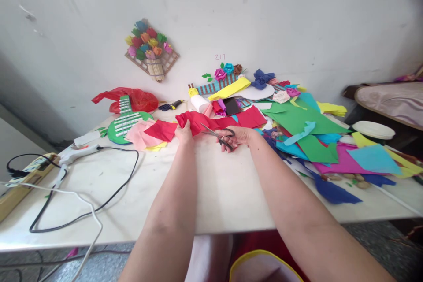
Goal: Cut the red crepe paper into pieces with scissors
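Observation:
A long strip of red crepe paper stretches across the middle of the table. My left hand pinches it near its middle, thumb on top. My right hand holds black-handled scissors, fingers in the loops. The blades are parted and point left, at the lower edge of the red paper. To the right, the paper runs on behind my right hand as a flatter red piece. Pink paper lies under the strip's left end.
Left are a green guitar-shaped piece, a red plastic bag, pliers, a glue gun with a looping cable and a power strip. Coloured paper sheets pile up at the right, near a white bowl.

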